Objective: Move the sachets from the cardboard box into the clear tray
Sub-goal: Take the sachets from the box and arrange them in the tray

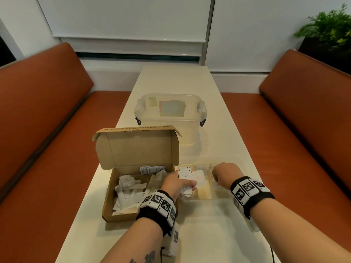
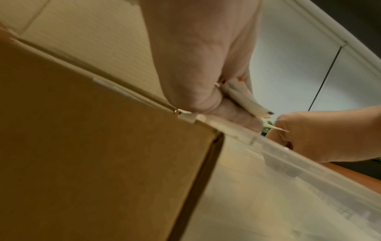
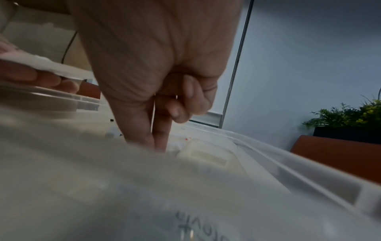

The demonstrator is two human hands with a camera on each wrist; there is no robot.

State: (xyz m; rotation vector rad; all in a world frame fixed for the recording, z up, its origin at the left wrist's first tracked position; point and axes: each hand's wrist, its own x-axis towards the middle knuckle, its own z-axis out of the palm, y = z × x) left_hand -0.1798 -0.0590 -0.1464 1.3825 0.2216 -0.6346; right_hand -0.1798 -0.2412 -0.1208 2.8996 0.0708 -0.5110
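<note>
An open cardboard box [image 1: 108, 205] [image 2: 103, 146] sits at the table's near left with several white sachets [image 1: 129, 188] loose inside. The clear tray [image 1: 205, 194] [image 2: 309, 171] [image 3: 268, 163] stands right beside it, with a few sachets [image 1: 199, 179] lying in its left compartments. My left hand [image 1: 176, 185] [image 2: 195, 65] grips a small stack of sachets [image 1: 187, 175] [image 2: 243, 97] over the box's right wall and the tray's left edge. My right hand [image 1: 225, 172] [image 3: 160, 81] reaches down into a right compartment, thumb and forefinger pressed together on what looks like a thin sachet seen edge-on, the other fingers curled.
A lidded clear storage tub [image 1: 171, 114] stands behind the box and tray. Orange benches [image 1: 38, 130] [image 1: 307, 139] flank the narrow cream table [image 1: 190, 234]. A potted plant [image 1: 330, 29] sits at the far right. The box's raised lid [image 1: 138, 149] stands upright.
</note>
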